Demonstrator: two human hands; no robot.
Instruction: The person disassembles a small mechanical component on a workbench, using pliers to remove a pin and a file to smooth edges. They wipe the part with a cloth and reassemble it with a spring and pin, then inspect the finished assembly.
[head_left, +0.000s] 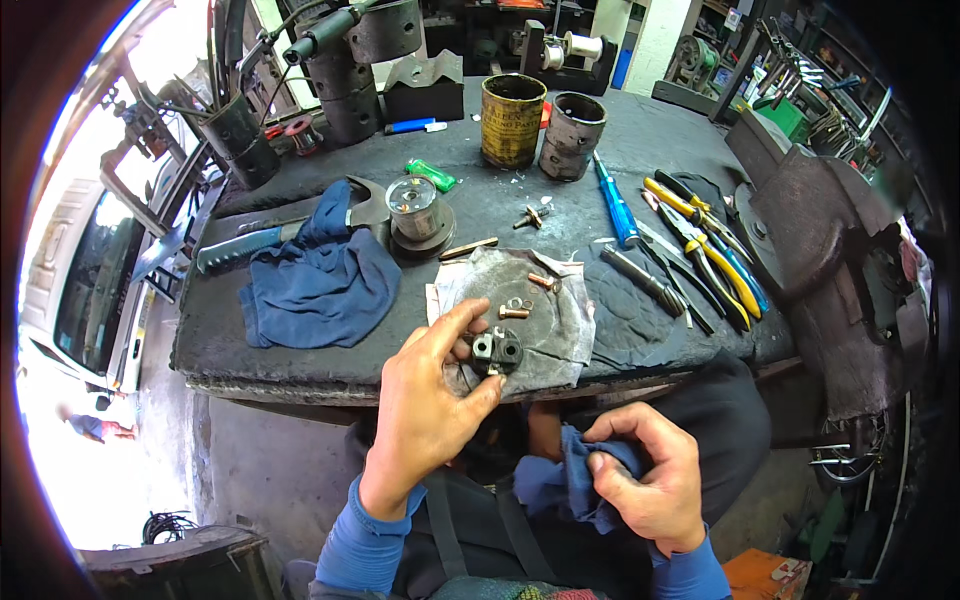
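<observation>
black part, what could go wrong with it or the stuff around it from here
The black part is in the left hand near the bench's front edge; a slip might drop it on the floor.

Loose bolts lie on the cloth beside that hand; a bump could scatter them.

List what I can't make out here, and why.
All in the head view:
Far side of the black part in the left hand: turned from the camera.
Blue rag inside the right hand: covered by fingers.
Bottom of the yellow can: hidden by its wall.
Lower end of the orange thing: cut off by the lower edge.
</observation>
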